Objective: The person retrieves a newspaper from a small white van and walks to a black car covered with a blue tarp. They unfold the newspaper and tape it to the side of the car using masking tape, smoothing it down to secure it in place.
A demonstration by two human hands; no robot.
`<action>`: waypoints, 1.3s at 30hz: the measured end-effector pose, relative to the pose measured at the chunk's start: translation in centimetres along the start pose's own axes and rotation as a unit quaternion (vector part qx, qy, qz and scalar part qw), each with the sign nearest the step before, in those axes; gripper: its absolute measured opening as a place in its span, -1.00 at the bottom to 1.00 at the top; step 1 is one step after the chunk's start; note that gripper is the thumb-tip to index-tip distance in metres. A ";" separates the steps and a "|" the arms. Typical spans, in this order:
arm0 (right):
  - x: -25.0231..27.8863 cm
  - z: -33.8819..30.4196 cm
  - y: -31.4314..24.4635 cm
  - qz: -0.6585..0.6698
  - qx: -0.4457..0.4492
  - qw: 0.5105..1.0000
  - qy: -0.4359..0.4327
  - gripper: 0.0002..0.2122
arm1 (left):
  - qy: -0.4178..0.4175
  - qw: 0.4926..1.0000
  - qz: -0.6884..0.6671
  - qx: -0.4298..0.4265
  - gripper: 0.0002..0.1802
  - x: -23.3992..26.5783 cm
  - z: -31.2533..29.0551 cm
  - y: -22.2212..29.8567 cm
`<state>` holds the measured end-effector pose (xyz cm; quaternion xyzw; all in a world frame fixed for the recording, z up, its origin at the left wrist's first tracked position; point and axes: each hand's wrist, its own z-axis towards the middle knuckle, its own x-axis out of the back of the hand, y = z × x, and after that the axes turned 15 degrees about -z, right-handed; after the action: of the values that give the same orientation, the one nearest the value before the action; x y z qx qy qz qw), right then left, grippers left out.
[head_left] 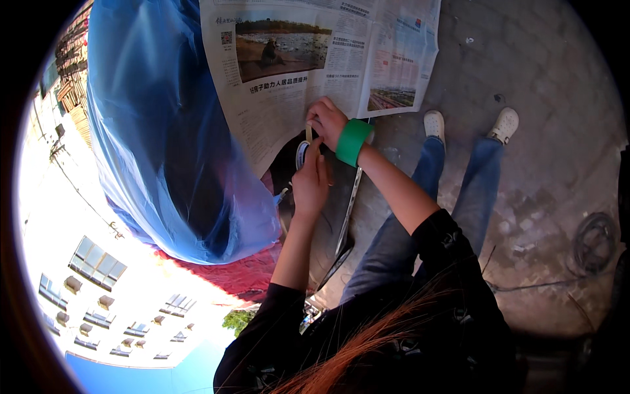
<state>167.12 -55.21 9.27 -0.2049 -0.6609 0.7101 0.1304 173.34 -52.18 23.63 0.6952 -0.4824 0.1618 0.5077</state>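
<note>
My left hand grips a small roll of tape with a white-rimmed core. Right above it, my right hand pinches the pale yellowish strip that runs up from the roll. The fingers of both hands are curled and almost touch each other. A wide green tape roll sits around my right wrist like a bangle. Just beyond my hands hangs a large sheet of newspaper with printed photos, its lower edge close to my right fingers. A dark surface shows below the newspaper.
Blue translucent plastic sheeting bulges on the left, with red material under it. My legs and white shoes stand on grey paving. A coiled cable lies at the right. A pale building rises at the lower left.
</note>
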 end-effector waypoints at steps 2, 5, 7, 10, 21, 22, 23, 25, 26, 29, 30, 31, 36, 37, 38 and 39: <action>-0.1 -0.1 0.0 -0.026 0.016 0.999 0.006 -0.83 | -0.021 0.999 0.020 0.043 -0.61 0.8 -0.1 -0.4; -0.5 -0.2 -0.2 -0.043 0.018 0.999 0.014 -0.80 | 0.005 0.990 -0.034 0.137 -0.59 1.4 0.2 -0.5; -0.5 -0.3 0.0 -0.037 0.016 0.999 0.030 -0.78 | 0.007 0.986 -0.060 0.158 -0.57 1.6 0.5 -0.8; -0.4 -0.3 0.1 -0.047 0.004 0.999 0.006 -0.75 | 0.010 0.987 -0.078 0.140 -0.54 1.4 1.0 -0.6; -0.4 0.0 0.9 -0.013 -0.011 0.999 -0.033 -0.68 | 0.033 0.977 -0.118 0.175 -0.52 1.2 1.4 -0.5; -0.3 0.3 1.3 -0.001 -0.043 0.998 -0.038 -0.68 | 0.032 0.976 -0.123 0.176 -0.52 1.4 1.4 -0.4; -0.3 0.5 1.8 0.011 -0.077 0.996 -0.044 -0.68 | 0.029 0.977 -0.126 0.172 -0.53 1.4 1.5 -0.7; -0.9 0.3 2.1 0.026 -0.059 0.998 -0.025 -0.59 | 0.024 0.978 -0.132 0.162 -0.55 1.5 1.7 -1.1; -0.9 -0.1 1.5 0.013 -0.042 0.999 -0.020 -0.56 | 0.036 0.980 -0.123 0.150 -0.59 1.4 1.6 -1.1; -1.2 -0.2 1.0 -0.022 -0.024 0.999 -0.007 -0.49 | 0.073 0.986 -0.097 0.116 -0.65 1.0 1.3 -1.1; -1.3 -0.2 1.1 -0.034 -0.024 0.999 -0.002 -0.47 | 0.087 0.986 -0.092 0.107 -0.68 0.9 1.3 -1.3; -1.4 -0.3 1.1 -0.037 -0.021 0.999 0.002 -0.47 | 0.101 0.986 -0.087 0.098 -0.70 0.8 1.3 -1.5; -1.2 -0.3 0.8 -0.082 0.018 0.996 0.012 -0.47 | 0.060 0.994 0.093 0.018 -0.80 -0.2 -0.8 -6.5; -1.2 -0.3 0.8 -0.083 0.024 0.996 0.014 -0.48 | 0.027 0.980 0.195 -0.018 -0.81 -0.6 -1.2 -7.5; -1.2 -0.5 1.3 -0.090 0.030 0.995 0.016 -0.48 | 0.023 0.931 0.362 0.026 -0.81 -2.0 -0.9 -4.1; -1.2 -0.4 1.2 -0.090 0.040 0.995 0.016 -0.48 | -0.052 0.924 0.379 0.020 -0.81 -2.4 -1.1 -4.1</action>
<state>168.50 -55.49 8.21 -0.1508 -0.6451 0.7183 0.2124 175.95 -49.91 20.14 0.4779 -0.7320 0.3159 0.3687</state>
